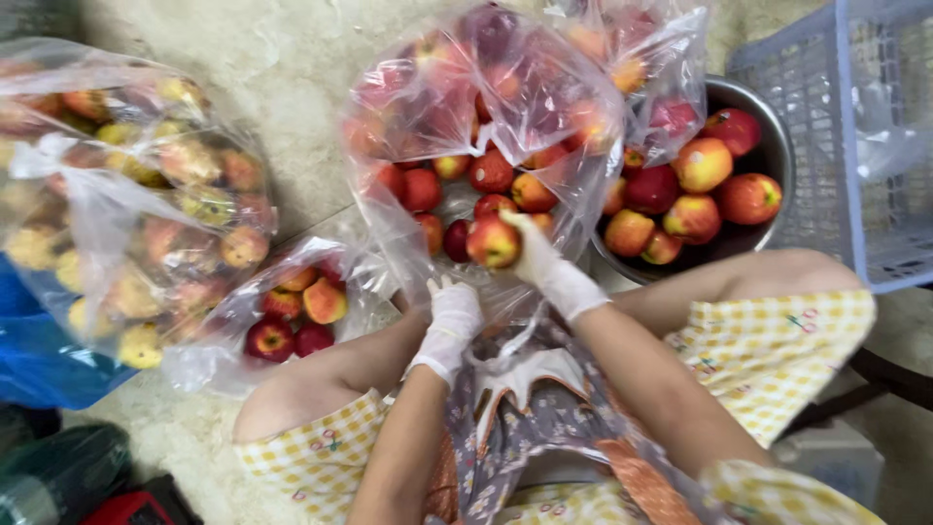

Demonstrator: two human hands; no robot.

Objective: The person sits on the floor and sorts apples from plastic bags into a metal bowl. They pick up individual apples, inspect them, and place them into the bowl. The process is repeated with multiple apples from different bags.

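2 gloved hands: right hand (540, 255) grips apple (493, 242), left hand (453, 316) bag (486, 117).

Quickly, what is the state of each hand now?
Left hand: closed on the clear plastic bag.
Right hand: holding a red-yellow apple.

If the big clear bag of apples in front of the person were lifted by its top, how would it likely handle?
The clear bag looks thin and crinkled, so it would probably sag. It holds many apples, so it is likely heavy, and the film might stretch. Its mouth is open where the right hand holds an apple, so fruit could roll out.
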